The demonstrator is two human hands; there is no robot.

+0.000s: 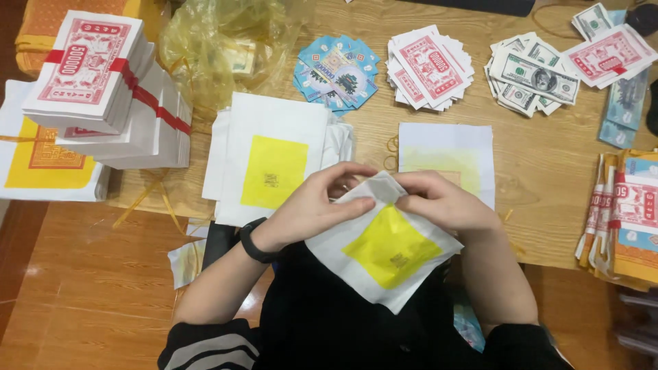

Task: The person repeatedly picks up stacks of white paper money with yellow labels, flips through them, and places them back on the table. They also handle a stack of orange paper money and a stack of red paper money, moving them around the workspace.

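Note:
Both hands hold one white paper sheet with a yellow square [387, 250], tilted over my lap. My left hand [312, 205], with a black watch on its wrist, pinches the sheet's top corner from the left. My right hand [442, 202] grips the same folded corner from the right. Just beyond my left hand, a stack of the same white-and-yellow sheets [271, 161] lies on the wooden table [548, 178]. A single white sheet, faintly yellow in its middle [445, 157], lies beyond my right hand.
Banded bundles of red-and-white notes [103, 75] stand at far left beside a yellow plastic bag [219, 41]. Fanned piles of blue cards [337, 72], red-printed notes [428, 68] and grey-green banknotes [531, 75] line the far edge. More bundles [627, 219] sit at right.

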